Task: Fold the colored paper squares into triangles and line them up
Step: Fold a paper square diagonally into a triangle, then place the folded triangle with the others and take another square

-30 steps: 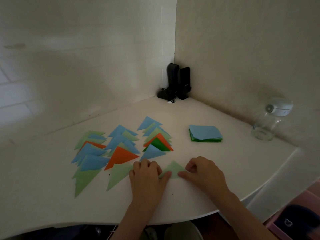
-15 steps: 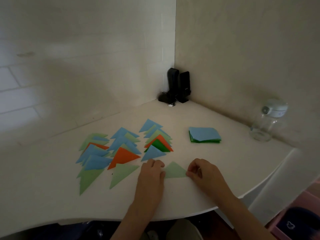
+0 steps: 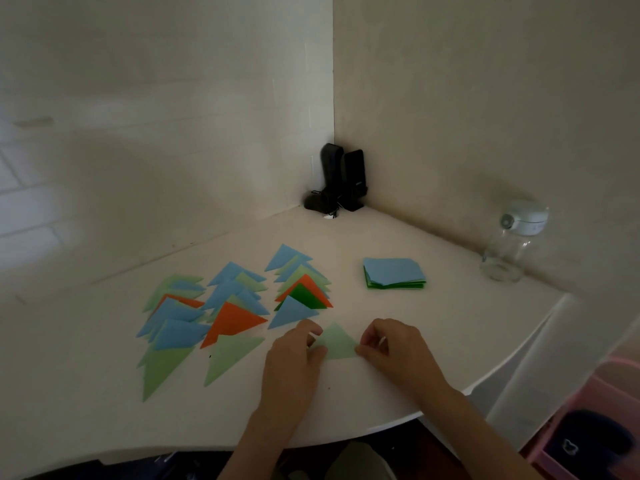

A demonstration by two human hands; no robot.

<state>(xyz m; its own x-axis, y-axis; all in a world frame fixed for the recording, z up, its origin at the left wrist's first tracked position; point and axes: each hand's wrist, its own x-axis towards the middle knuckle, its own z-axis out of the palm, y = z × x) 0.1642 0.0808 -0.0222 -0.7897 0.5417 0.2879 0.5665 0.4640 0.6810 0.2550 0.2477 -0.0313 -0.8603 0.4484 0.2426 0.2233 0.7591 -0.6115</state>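
Head camera is looking down on a white corner table [image 3: 433,344], and most of the work is already lying there. Three columns of folded triangles [image 3: 221,306], blue, pale green, orange and one dark green, are overlapping in rows across the centre-left of the frame. Right of centre, toward the wall, a stack of unfolded squares [image 3: 394,273] is waiting, blue on top with green beneath, so I judge a fair number are left to fold.

At lower centre the person is holding a pale green triangle [image 3: 337,342] flat on the table, just below the right-hand column. The left hand [image 3: 294,362] is pinching its left corner with curled fingers, and the right hand [image 3: 394,344] is pinching its right corner the same way. This piece looks folded and is probably about to join the right-hand column.

A clear bottle [image 3: 509,247] is standing at the right edge, and dark speakers [image 3: 341,181] are sitting in the far corner.
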